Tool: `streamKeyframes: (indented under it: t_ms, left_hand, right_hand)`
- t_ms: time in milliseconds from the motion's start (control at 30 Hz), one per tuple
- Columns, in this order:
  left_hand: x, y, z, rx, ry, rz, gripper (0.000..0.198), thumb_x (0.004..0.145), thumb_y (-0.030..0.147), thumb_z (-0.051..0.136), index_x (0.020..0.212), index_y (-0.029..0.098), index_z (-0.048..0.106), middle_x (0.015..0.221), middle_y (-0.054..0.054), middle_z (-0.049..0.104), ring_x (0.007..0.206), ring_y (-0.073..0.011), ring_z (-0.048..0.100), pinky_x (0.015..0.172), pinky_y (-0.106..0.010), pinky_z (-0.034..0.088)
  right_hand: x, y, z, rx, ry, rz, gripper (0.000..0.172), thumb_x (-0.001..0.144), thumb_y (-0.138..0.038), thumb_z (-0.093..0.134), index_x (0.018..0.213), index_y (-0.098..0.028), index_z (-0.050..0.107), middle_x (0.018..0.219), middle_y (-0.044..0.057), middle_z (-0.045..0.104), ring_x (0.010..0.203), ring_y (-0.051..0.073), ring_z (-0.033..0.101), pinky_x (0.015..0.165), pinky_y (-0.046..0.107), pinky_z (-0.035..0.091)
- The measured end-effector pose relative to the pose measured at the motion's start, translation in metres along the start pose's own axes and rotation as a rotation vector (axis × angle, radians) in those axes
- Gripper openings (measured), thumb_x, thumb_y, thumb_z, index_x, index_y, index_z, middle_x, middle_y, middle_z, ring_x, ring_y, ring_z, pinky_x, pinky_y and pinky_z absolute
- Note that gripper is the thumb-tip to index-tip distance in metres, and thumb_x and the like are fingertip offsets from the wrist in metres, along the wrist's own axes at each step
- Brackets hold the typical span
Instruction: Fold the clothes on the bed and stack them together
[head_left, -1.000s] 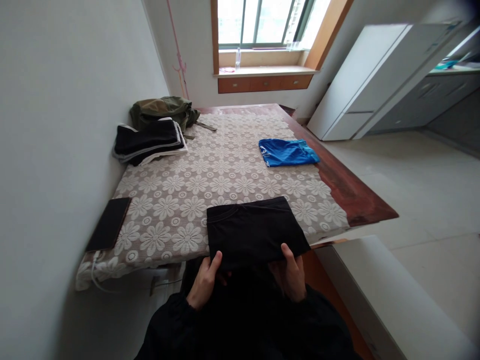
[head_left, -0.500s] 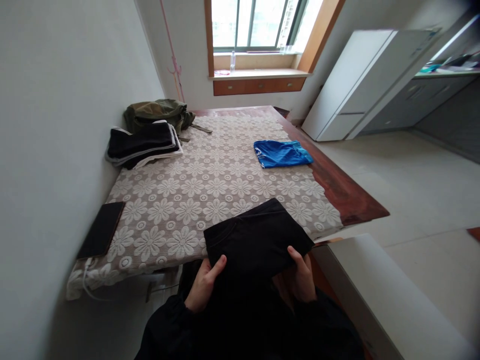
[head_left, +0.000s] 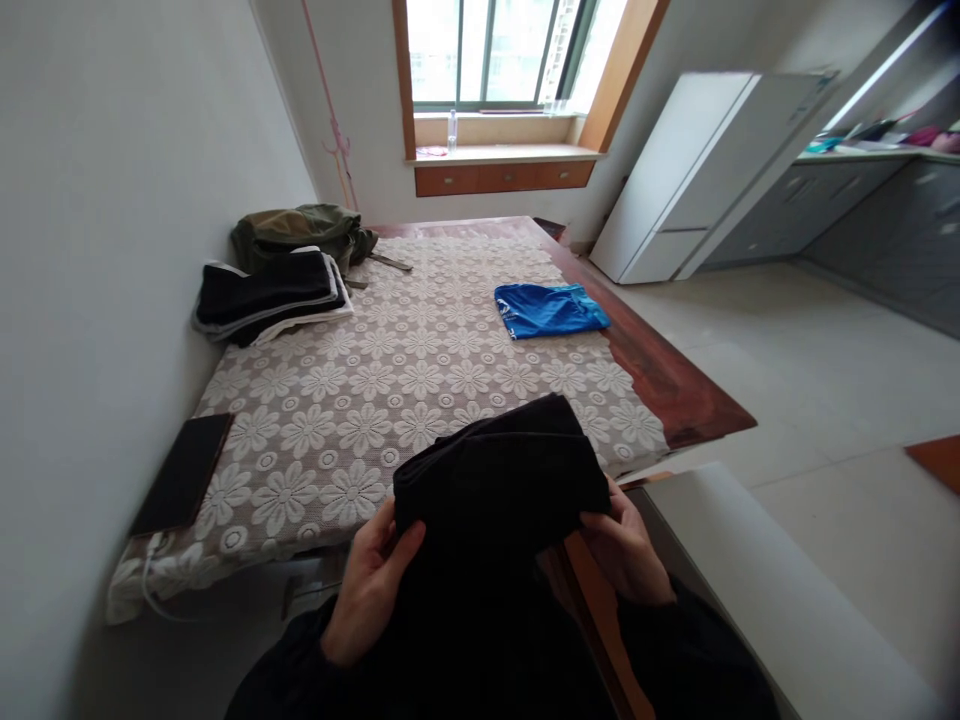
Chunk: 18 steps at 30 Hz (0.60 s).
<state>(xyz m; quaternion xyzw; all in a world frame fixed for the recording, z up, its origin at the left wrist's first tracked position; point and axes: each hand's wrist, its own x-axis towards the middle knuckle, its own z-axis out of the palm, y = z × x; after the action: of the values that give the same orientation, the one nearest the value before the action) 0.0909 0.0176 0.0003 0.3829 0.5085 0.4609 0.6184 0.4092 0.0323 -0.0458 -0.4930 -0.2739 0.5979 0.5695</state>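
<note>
A folded black garment [head_left: 502,480] is held up in front of me at the near edge of the table; its exact kind does not show. My left hand [head_left: 375,575] grips its left end, thumb on the near face. At the opposite end, my right hand [head_left: 626,545] pinches the cloth between thumb and fingers. The garment's lower part merges with my dark clothing. Beyond it on the table lies a folded blue garment [head_left: 551,310], touched by neither hand.
A lace tablecloth [head_left: 360,420] covers most of the wooden table [head_left: 675,385]. Along the left wall are a dark tablet [head_left: 184,470] with a white cable, folded black-and-grey cloths [head_left: 270,295] and a green backpack [head_left: 300,235]. A white cabinet-like surface [head_left: 780,560] stands at right.
The black garment's top has been folded over into a narrower, thicker bundle. Both hands have shifted apart to its ends, and the view has turned slightly right.
</note>
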Motion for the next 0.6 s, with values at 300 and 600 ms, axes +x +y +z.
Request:
streamKeyframes:
  t_ms: [300, 600]
  left_hand:
    - [0.055, 0.046, 0.011, 0.012, -0.119, -0.028, 0.048, 0.081, 0.046, 0.084, 0.119, 0.018, 0.073, 0.109, -0.010, 0.080, 0.103, -0.0313, 0.075, 0.089, -0.039, 0.061]
    - [0.187, 0.100, 0.021, 0.064, -0.222, 0.113, 0.052, 0.083, 0.051, 0.083, 0.117, 0.015, 0.070, 0.088, -0.006, 0.077, 0.066, -0.0174, 0.071, 0.054, -0.024, 0.057]
  right_hand:
    - [0.012, -0.026, 0.016, -0.140, -0.079, 0.113, 0.067, 0.062, -0.032, 0.095, 0.123, -0.023, 0.071, 0.120, 0.009, 0.078, 0.112, 0.033, 0.072, 0.103, 0.048, 0.053]
    - [0.133, -0.135, 0.051, -0.281, -0.054, -0.114, 0.080, 0.060, -0.029, 0.094, 0.134, -0.030, 0.062, 0.116, 0.004, 0.078, 0.103, 0.032, 0.074, 0.091, 0.048, 0.062]
